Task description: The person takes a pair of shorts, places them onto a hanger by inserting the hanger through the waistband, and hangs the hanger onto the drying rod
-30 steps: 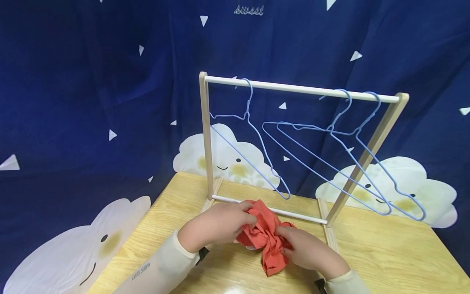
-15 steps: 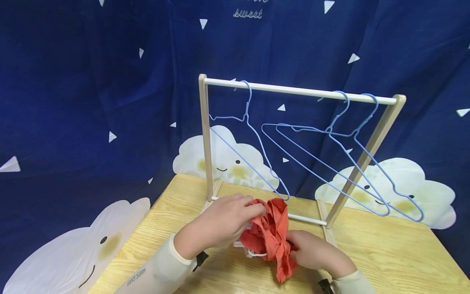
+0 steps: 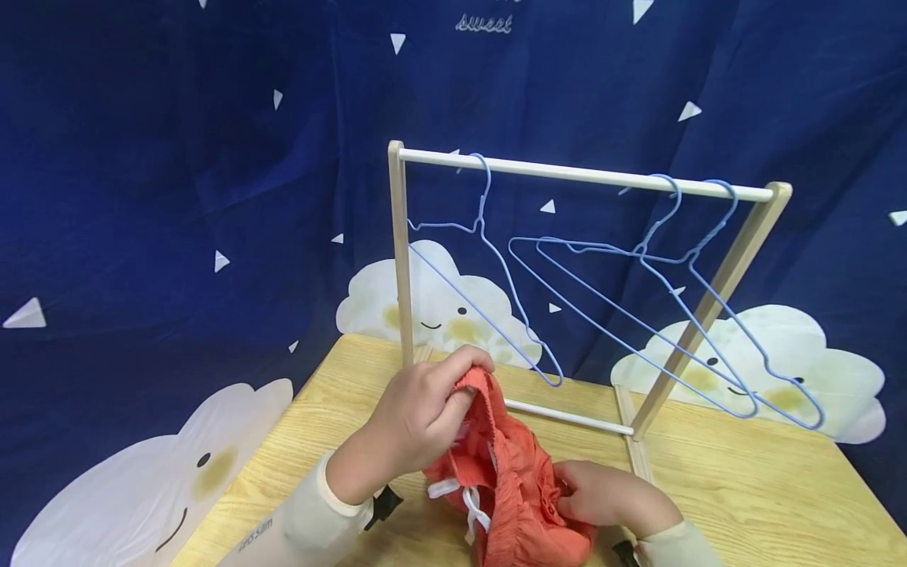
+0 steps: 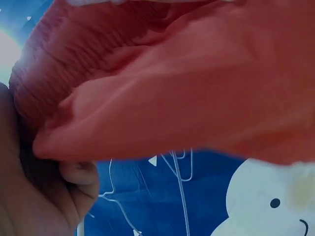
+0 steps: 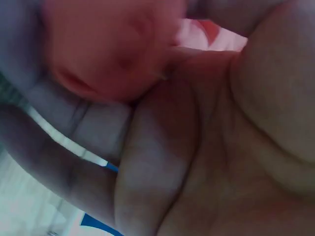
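Red shorts (image 3: 524,472) with a gathered elastic waistband and a white drawstring (image 3: 473,508) hang bunched between my hands above the table. My left hand (image 3: 414,413) grips the waistband at its upper end, thumb on the near side. On the right, my right hand (image 3: 612,492) holds a crumpled fold of the cloth. Across the left wrist view stretches the red cloth (image 4: 177,93), with curled fingers (image 4: 81,179) at its edge. In the right wrist view, a blurred bit of cloth (image 5: 113,49) lies against the fingers. The leg ends cannot be made out.
Behind the hands stands a wooden rack with a white top rail (image 3: 567,171). One blue wire hanger (image 3: 489,236) hangs at its left, two more hangers (image 3: 641,253) at its right. The wooden table (image 3: 744,488) meets a dark blue curtain (image 3: 177,157).
The shorts have gone from a crumpled bundle to partly unfolded, showing the waistband and drawstring. My left hand has risen with the waistband; my right hand has moved slightly right and down.
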Available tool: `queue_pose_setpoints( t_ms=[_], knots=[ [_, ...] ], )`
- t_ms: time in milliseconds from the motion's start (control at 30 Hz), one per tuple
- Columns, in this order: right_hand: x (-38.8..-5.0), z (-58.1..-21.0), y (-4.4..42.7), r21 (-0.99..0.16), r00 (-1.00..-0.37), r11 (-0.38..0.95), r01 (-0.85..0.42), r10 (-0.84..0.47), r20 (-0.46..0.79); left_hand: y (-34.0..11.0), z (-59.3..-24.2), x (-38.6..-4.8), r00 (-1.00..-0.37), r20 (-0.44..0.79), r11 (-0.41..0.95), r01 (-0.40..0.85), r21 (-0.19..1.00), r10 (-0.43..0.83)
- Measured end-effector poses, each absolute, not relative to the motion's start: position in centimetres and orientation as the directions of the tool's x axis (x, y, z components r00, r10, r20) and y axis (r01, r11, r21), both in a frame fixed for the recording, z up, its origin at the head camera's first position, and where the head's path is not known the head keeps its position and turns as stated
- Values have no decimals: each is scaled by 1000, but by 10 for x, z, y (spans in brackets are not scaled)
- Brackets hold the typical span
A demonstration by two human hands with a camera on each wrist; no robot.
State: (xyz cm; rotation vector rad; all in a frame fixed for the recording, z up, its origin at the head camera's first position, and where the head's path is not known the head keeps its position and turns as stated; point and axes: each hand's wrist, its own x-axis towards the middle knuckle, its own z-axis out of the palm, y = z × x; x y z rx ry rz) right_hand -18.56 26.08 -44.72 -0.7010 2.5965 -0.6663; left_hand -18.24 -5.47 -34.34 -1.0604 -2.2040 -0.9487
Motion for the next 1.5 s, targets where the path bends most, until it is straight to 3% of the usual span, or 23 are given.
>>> queue_pose_setpoints(
  t_ms=[267, 433, 600, 900, 1200, 1500],
  knots=[
    [-164, -413, 243, -415, -891, 822, -389, -451, -59, -52, -345, -181, -721, 574, 485, 689, 538, 387],
    [-135, -381, 212, -495, -915, 784, -375, -397, 65, -49, -347, -180, -781, 513, 500, 623, 601, 356],
    [-109, -376, 178, -552, -930, 749, -366, -322, 179, -46, -348, -179, -810, 481, 494, 586, 642, 336],
    [-105, -396, 157, -482, -907, 798, -362, -184, 378, -46, -347, -177, -829, 473, 503, 557, 661, 297],
    [-112, -386, 169, -450, -979, 876, -175, -108, 172, -53, -341, -179, -855, 457, 479, 516, 710, 245],
    [-120, -364, 203, -445, -997, 892, -75, -57, 56, -70, -335, -184, -858, 485, 437, 507, 743, 172]
  ],
)
